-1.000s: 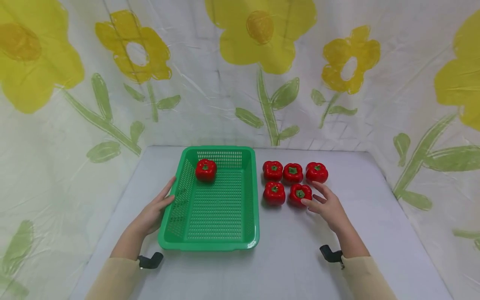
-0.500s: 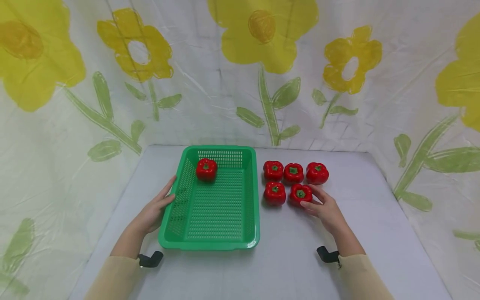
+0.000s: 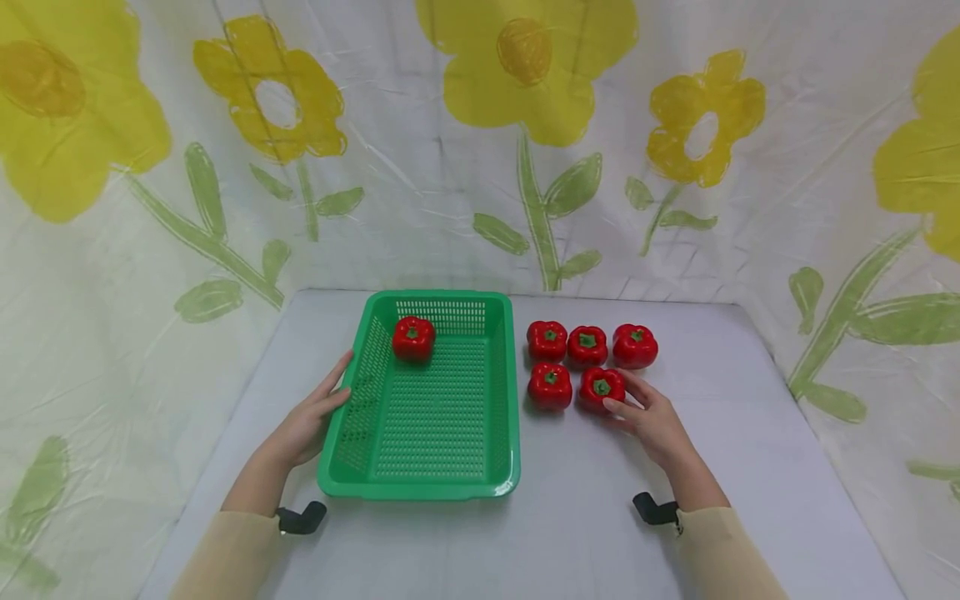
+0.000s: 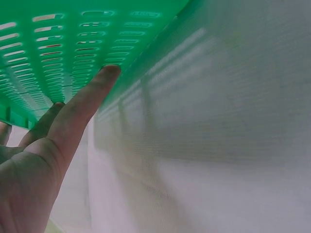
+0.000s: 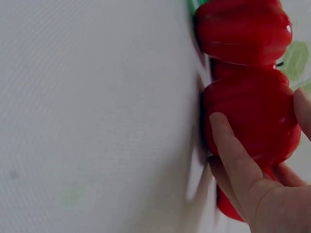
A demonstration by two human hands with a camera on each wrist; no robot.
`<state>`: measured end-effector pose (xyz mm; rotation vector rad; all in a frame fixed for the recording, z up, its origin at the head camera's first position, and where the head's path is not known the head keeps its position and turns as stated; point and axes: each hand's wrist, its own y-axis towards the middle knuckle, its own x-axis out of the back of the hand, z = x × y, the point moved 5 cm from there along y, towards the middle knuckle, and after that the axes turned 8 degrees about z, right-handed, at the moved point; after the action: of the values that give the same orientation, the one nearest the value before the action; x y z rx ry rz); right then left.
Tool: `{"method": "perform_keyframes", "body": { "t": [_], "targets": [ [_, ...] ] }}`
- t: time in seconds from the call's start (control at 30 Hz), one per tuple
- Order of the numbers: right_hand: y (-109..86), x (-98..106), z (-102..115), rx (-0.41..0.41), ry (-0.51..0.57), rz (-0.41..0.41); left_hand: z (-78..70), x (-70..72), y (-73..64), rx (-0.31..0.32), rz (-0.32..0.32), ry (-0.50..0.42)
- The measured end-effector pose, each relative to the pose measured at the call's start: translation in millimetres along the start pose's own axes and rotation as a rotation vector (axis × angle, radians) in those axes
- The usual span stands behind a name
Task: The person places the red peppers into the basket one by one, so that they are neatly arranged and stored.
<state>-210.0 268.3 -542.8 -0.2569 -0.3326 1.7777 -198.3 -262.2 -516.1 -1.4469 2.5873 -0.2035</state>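
Note:
My right hand point(image 3: 658, 423) grips a red bell pepper point(image 3: 602, 390) with a green stem, at the front right of a group of peppers. In the right wrist view, fingers point(image 5: 238, 162) lie against this pepper's side, which sits on the table. The far side of the grip is partly hidden. My left hand point(image 3: 300, 427) touches the outside of a green plastic basket point(image 3: 420, 491) at its left wall. The left wrist view has its extended fingers point(image 4: 80, 107) against the slotted wall. One red bell pepper point(image 3: 413, 342) stands in the basket's back left.
Beside the held pepper is another bell pepper point(image 3: 550, 387), near the basket's right side. Behind them stand three more: a left one point(image 3: 547, 342), a middle one point(image 3: 587, 347) and a right one point(image 3: 635, 347). A flower-printed curtain point(image 3: 450, 225) rises behind the white table point(image 3: 570, 517).
My right hand has moved slightly left, and its fingers have closed around the front right pepper. My left hand and the basket have stayed in place.

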Motion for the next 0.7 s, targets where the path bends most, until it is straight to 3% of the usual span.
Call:
{"method": "perform_keyframes", "body": {
  "t": [0.47, 0.7],
  "targets": [
    [-5.1, 1.1, -0.3, 0.009, -0.008, -0.087, 1.9, 0.2, 0.1, 0.015, -0.017, -0.002],
    [-13.3, 1.9, 9.0, 0.021, -0.009, -0.092, 1.0, -0.2, -0.3, 0.014, -0.017, -0.001]
  ]
}}
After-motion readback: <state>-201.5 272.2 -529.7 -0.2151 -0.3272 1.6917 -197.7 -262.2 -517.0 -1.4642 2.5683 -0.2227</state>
